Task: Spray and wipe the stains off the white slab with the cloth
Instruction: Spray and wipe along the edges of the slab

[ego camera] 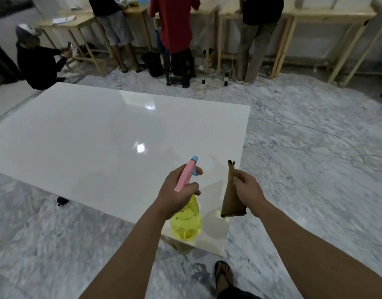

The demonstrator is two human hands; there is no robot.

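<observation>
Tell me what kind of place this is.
Probably an indoor workshop or makeshift work room: a row of plain wooden tables along the wall, people standing at them, cables and plugs on the marble floor, and a white slab laid low.

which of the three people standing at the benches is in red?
The middle person, in a red top and dark trousers. The one to the left wears a dark top with grey shorts; the one to the right a dark top with long grey trousers.

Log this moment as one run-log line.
left hand: holds spray bottle | right hand: holds cloth | slab: no stains visible | wiping: not begun
</observation>
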